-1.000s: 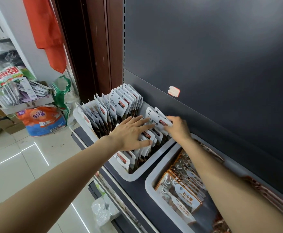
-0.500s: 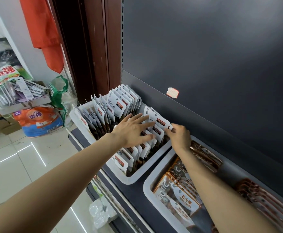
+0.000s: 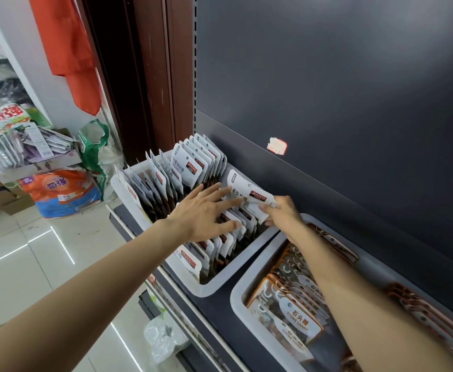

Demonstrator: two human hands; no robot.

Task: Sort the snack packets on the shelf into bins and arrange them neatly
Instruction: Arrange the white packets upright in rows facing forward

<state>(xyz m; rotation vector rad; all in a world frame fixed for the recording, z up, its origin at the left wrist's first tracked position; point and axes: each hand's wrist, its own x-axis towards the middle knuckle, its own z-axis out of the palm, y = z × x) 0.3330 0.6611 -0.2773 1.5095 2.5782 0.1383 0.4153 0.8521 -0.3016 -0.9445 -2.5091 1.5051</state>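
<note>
A grey bin on the dark shelf holds rows of upright white snack packets. My left hand lies flat with spread fingers on the tops of the packets in the bin's near right row. My right hand pinches a white packet at the back right corner of that bin, its top leaning left above the row. A second grey bin to the right holds orange-edged stone candy packets, partly hidden by my right forearm.
The dark shelf back panel rises right behind the bins, with a small sticker. On the tiled floor to the left lie detergent bags, a cardboard box of packets and a green bag. An orange cloth hangs above.
The view has shifted slightly. My right hand has drawn the rear white packet up and leaned it left over the row; my left hand stays pressed on the packet tops.
</note>
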